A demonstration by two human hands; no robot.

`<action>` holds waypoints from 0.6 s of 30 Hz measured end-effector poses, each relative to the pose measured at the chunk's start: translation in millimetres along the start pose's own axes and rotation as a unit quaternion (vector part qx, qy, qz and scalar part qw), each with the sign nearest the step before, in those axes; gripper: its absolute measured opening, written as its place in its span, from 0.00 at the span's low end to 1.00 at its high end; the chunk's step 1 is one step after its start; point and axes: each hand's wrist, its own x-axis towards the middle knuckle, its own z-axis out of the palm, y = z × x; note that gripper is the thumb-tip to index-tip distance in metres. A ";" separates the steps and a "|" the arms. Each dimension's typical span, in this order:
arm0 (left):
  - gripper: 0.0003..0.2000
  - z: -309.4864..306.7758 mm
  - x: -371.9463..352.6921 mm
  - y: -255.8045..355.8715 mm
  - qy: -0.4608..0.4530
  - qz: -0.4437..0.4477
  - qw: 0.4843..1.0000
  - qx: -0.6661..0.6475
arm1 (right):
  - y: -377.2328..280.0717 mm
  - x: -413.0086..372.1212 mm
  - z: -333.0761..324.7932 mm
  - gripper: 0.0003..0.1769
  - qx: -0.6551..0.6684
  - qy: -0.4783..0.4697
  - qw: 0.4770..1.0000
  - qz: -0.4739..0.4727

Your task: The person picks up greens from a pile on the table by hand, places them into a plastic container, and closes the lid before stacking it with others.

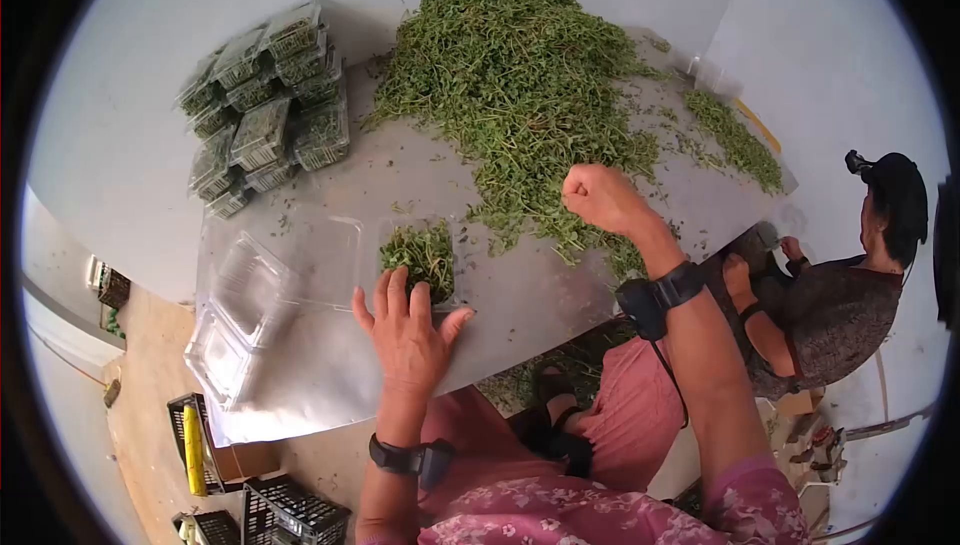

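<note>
My left hand [408,340] lies with spread fingers over the near side of a clear plastic clamshell box [458,290]. Its fingertips touch the green leafy sprigs [418,253] inside the box. The box's clear lid [330,263] is folded out flat to the left. My right hand [607,199] is closed in a fist at the near right part of a large heap of green sprigs [510,65]. Whatever the fist may hold is hidden by the fingers.
Filled clamshell boxes [262,135] are stacked at the back left. Open clamshells [235,320] lie at the table's [320,385] left edge. More sprigs [735,140] lie at the right. Another person [840,305] sits at the right. Black crates [285,510] stand on the floor.
</note>
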 end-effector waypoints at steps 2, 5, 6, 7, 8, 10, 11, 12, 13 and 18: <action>0.29 -0.5 -0.4 -0.6 0.003 0.002 1.000 0.001 | 7.8 4.4 9.5 0.12 -0.013 -0.002 1.000 -0.021; 0.30 -4.0 -2.0 -0.3 0.000 0.004 1.000 0.003 | 5.9 10.3 20.6 0.04 -0.056 -0.050 0.997 0.008; 0.30 -2.8 -1.5 0.3 0.002 0.005 1.000 0.002 | 5.4 12.9 24.5 0.05 -0.052 -0.036 0.998 -0.005; 0.30 -3.4 -2.1 -0.2 0.001 0.007 1.000 0.001 | 4.1 13.8 31.6 0.07 -0.045 -0.022 0.999 -0.016; 0.30 -4.3 -1.8 -1.4 0.001 0.011 1.000 0.002 | 3.0 14.2 37.9 0.10 -0.036 -0.007 0.999 -0.028; 0.30 -2.5 -0.7 -1.4 0.005 0.013 1.000 0.002 | 13.7 16.2 51.9 0.09 -0.115 0.031 0.989 -0.084; 0.30 -1.9 -0.8 -1.5 0.006 0.014 1.000 0.003 | 20.6 17.4 59.2 0.08 -0.153 0.049 0.981 -0.111; 0.30 -1.9 -0.8 -1.7 0.005 0.014 1.000 0.003 | 25.7 19.0 65.1 0.09 -0.150 0.063 0.980 -0.117; 0.30 -2.1 -0.8 -1.7 0.004 0.014 1.000 0.003 | 30.7 20.7 70.4 0.10 -0.147 0.077 0.978 -0.123; 0.29 -1.9 -0.2 -0.4 0.002 0.008 1.000 -0.002 | 1.9 23.2 29.4 0.15 -0.149 -0.071 0.985 -0.047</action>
